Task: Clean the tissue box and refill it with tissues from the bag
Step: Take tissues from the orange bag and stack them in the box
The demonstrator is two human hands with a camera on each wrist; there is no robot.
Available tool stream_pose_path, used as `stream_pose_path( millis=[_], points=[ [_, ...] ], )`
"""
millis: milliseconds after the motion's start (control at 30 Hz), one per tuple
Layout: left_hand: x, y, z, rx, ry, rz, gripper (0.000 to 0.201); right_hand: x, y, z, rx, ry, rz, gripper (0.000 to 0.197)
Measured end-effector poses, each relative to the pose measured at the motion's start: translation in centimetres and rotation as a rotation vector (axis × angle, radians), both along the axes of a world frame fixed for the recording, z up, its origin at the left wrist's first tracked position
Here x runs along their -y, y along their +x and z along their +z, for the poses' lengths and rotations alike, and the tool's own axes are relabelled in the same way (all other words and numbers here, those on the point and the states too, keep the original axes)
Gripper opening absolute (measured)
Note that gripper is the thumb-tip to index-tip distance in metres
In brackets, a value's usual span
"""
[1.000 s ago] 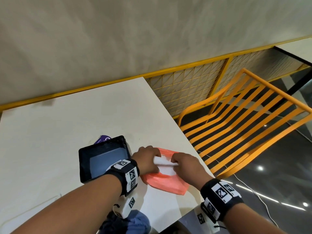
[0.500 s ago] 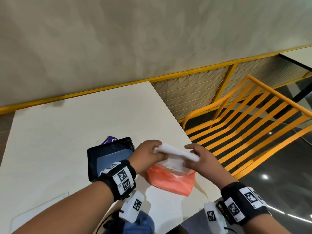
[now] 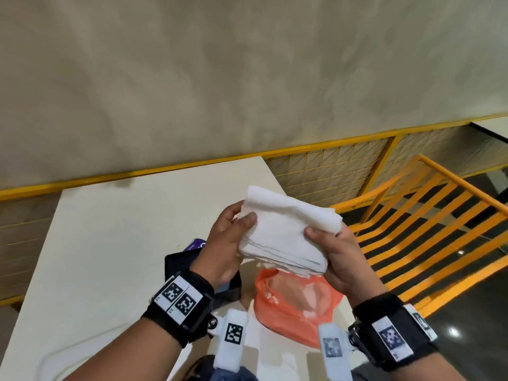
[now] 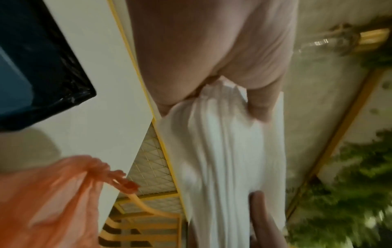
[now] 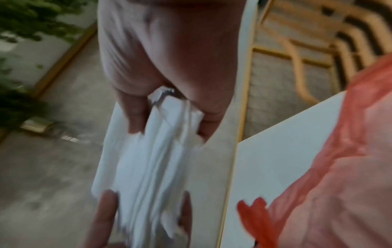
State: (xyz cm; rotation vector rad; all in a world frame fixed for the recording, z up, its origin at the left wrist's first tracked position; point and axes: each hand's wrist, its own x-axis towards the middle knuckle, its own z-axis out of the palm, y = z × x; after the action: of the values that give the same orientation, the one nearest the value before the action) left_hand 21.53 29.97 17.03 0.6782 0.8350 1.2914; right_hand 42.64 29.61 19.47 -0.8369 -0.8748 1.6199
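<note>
A thick stack of white tissues (image 3: pixel 286 235) is held up in the air above the table by both hands. My left hand (image 3: pixel 233 232) grips its left end, thumb on top. My right hand (image 3: pixel 327 243) grips the right end the same way. In the wrist views the stack of white tissues (image 4: pixel 224 161) (image 5: pixel 148 161) hangs pinched between thumb and fingers. Below it the orange plastic bag (image 3: pixel 297 303) lies open on the table. The black tissue box (image 3: pixel 192 265) sits left of the bag, largely hidden behind my left wrist.
The white table (image 3: pixel 115 243) ends just right of the bag. An orange slatted chair (image 3: pixel 428 221) stands beyond that edge. A purple packet (image 3: pixel 196 244) peeks out behind the box. A yellow-trimmed wall runs along the table's far side.
Both hands pulled the stack of tissues out of the orange bag and lifted it well above the table. The bag stayed on the table and now lies open below.
</note>
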Motion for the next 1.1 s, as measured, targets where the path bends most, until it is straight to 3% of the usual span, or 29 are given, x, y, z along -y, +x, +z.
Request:
stream_pose_path(
  millis=[100, 167, 333, 467, 633, 733, 800, 900, 1100],
  points=[
    [1.2, -0.3, 0.8, 0.343, -0.13, 0.137, 0.062, -0.4, -3.2, 2.2, 0.002, 0.157, -0.095, 0.056],
    [2.1, -0.3, 1.6, 0.545, -0.149, 0.173, 0.075, -0.4, -5.3, 3.5, 0.037, 0.222, -0.122, 0.062],
    [3.1, -0.7, 3.7, 0.713, -0.05, 0.297, 0.08, 0.6, -8.7, 3.9, 0.216, 0.328, -0.017, 0.045],
    [3.4, -1.7, 4.0, 0.726, -0.097, 0.375, 0.084, 1.1, -10.1, 4.3, 0.253, 0.342, 0.005, 0.051],
    [3.8, -1.7, 4.4, 0.744, -0.071, 0.368, 0.088, 1.3, -11.4, 5.3, 0.312, 0.412, 0.03, 0.041],
    [4.1, -1.9, 4.6, 0.703, -0.043, 0.348, 0.093, 1.4, -11.5, 5.5, 0.256, 0.418, 0.076, 0.059],
    [4.3, -2.3, 4.7, 0.659, -0.029, 0.311, 0.094, 1.5, -11.6, 5.3, 0.34, 0.447, 0.116, 0.07],
    [4.5, -2.6, 4.6, 0.606, 0.012, 0.293, 0.087, 1.2, -11.7, 4.8, 0.426, 0.448, 0.056, 0.056],
    [4.3, -5.3, 3.5, 0.295, -0.005, 0.356, 0.066, 0.3, -11.5, 4.2, 0.194, 0.26, 0.026, 0.039]
  ],
)
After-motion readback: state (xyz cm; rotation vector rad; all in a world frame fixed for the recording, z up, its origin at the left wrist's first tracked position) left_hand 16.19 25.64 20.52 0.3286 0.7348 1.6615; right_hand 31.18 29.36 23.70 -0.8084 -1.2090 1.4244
